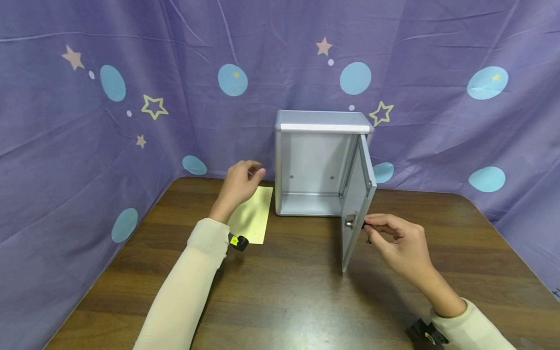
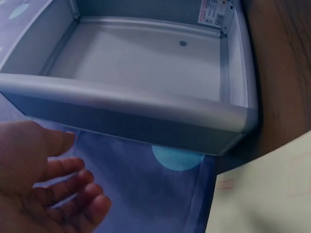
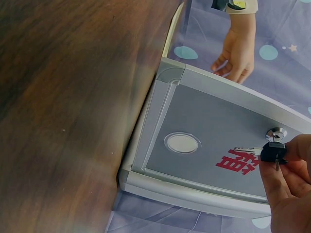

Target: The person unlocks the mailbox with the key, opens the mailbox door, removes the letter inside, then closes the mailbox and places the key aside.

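Note:
A grey metal box (image 1: 323, 119) stands upright on the table, its hinged door (image 1: 356, 194) swung out toward me on the right. At the door's lock (image 3: 276, 134), my right hand (image 1: 404, 248) pinches the black head of a key (image 3: 273, 152) between thumb and fingers. A second silver key (image 3: 247, 151) hangs beside it. Left of the box, my left hand (image 1: 240, 183) hovers with loosely bent fingers and nothing in them. Below it lies a pale yellow envelope (image 1: 258, 218) with small red printed squares, partly covered by that hand and forearm in the head view.
The brown wooden table (image 1: 280, 291) runs back to a purple curtain (image 1: 280, 58) with stars and blue ovals. Inside the box a white label with a barcode (image 2: 213, 12) is stuck on. Red lettering (image 3: 238, 162) and an oval window (image 3: 182, 143) mark the door's front.

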